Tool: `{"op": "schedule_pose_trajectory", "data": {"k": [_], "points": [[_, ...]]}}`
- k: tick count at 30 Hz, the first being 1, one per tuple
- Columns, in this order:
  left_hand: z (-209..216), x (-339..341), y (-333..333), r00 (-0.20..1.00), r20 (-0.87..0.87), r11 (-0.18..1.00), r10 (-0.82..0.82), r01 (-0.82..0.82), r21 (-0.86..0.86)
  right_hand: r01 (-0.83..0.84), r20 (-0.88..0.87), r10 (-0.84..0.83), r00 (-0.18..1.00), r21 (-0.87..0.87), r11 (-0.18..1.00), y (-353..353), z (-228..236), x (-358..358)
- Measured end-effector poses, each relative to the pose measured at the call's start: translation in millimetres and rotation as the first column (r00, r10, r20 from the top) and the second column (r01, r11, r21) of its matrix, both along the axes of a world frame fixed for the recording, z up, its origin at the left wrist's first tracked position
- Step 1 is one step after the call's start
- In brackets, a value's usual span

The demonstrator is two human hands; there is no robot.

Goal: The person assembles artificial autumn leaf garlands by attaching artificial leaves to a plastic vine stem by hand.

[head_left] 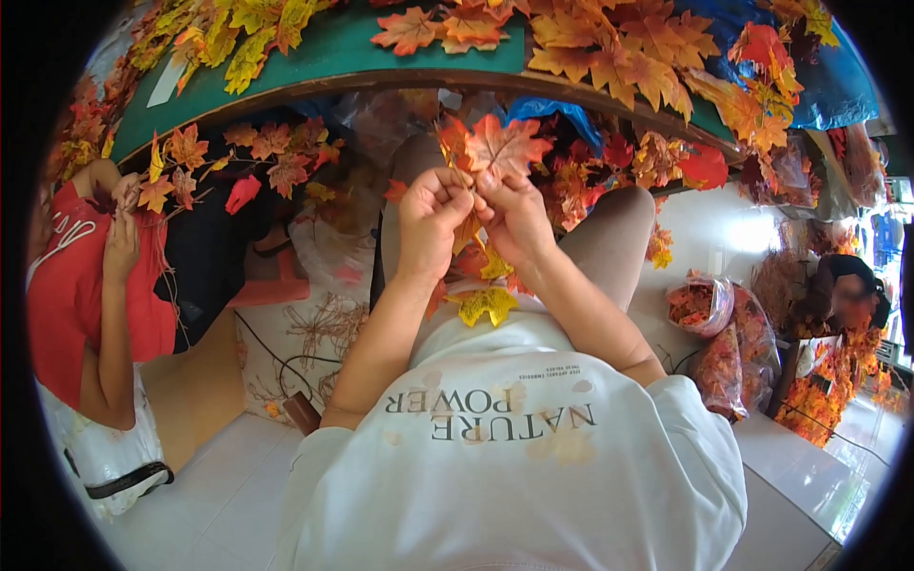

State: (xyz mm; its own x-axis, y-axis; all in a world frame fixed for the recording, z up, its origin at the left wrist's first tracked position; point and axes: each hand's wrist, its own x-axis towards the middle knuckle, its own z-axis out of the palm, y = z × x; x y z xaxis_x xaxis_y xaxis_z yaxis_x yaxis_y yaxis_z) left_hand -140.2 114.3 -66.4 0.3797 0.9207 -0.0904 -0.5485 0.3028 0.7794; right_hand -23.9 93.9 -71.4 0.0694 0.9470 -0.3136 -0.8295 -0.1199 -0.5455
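Note:
Out in front of my chest, my two hands work close together, fingertips almost touching. My left hand (437,217) is closed in a pinch on a thin leaf-garland stem (464,175). Beside it, my right hand (515,213) pinches the base of an orange-red artificial maple leaf (505,145), which fans out above the thumb. More leaves of the garland hang below and behind the fingers, among them a yellow maple leaf (486,304) against my shirt. Just where leaf and stem meet is hidden by my fingertips.
Beyond my knees runs a green table (314,67) with a wooden edge, heaped with yellow and orange leaves. A person in a red shirt (95,285) sits at left, handling leaves. Plastic bags of leaves (728,352) stand at right; farther right is another person (847,295).

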Motion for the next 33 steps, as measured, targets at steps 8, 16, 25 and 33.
{"op": "schedule_pose_trajectory", "data": {"k": [8, 16, 25, 33], "points": [[-7.4, -0.3, -0.5, 0.999, 0.032, 0.998, 0.01, -0.008, -0.057, 0.055, 0.032, -0.056, 0.998, 0.024, 0.998, -6.2, -11.6, -4.9], [-9.4, 1.0, -4.2, 0.994, -0.042, 0.995, 0.101, -0.101, 0.004, 0.092, 0.223, -0.105, 0.969, 0.067, 0.994, -5.6, -15.0, -5.8], [-12.9, 3.8, 5.7, 0.99, -0.127, 0.998, 0.062, -0.057, 0.041, 0.112, 0.378, -0.15, 0.914, 0.121, 0.986, 2.8, -16.8, 6.1], [-14.1, 4.6, 6.8, 0.991, -0.087, 0.995, 0.098, -0.095, 0.044, 0.167, 0.385, -0.213, 0.898, 0.15, 0.974, 6.6, -21.3, 5.2]]}}
